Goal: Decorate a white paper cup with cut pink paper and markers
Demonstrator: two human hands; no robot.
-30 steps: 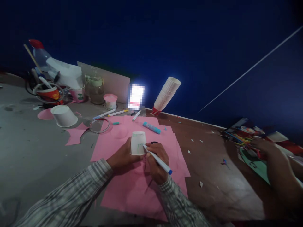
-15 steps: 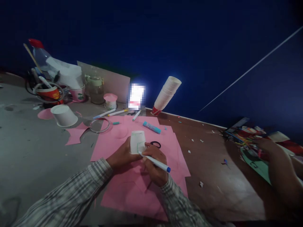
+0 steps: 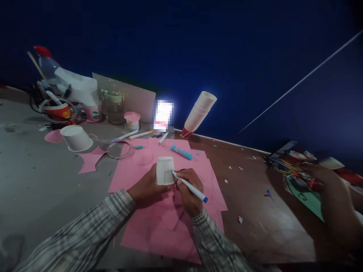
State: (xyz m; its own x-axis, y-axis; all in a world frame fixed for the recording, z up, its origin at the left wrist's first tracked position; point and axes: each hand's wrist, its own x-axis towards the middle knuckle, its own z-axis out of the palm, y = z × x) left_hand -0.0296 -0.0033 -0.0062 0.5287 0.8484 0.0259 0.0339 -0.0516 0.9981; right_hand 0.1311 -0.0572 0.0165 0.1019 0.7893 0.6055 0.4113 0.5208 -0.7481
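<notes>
A white paper cup [image 3: 163, 166], upside down with its rim at the bottom, is gripped by my left hand [image 3: 147, 184] over the pink paper [image 3: 141, 236]. Thin green lines show on the cup's side. My right hand [image 3: 190, 190] is closed around a white marker [image 3: 193, 189] with a blue end, its tip at the cup's right side. Behind the hands lie a light-blue glue stick [image 3: 181, 152] and a small green marker cap [image 3: 138, 147]. A dark ring, partly hidden, sits behind my right hand.
Another upturned cup [image 3: 76, 138], a tape ring [image 3: 119, 150] and markers [image 3: 124, 136] lie at left. A tall cup stack [image 3: 200, 113] leans against the blue wall. Another person's arm [image 3: 337, 204] reaches over clutter at right, beside green paper [image 3: 303, 196]. Paper scraps dot the table.
The marker tip moved down to the cup's lower part, then back up to its right side. The right hand shifted with it; the left hand and cup stayed nearly still.
</notes>
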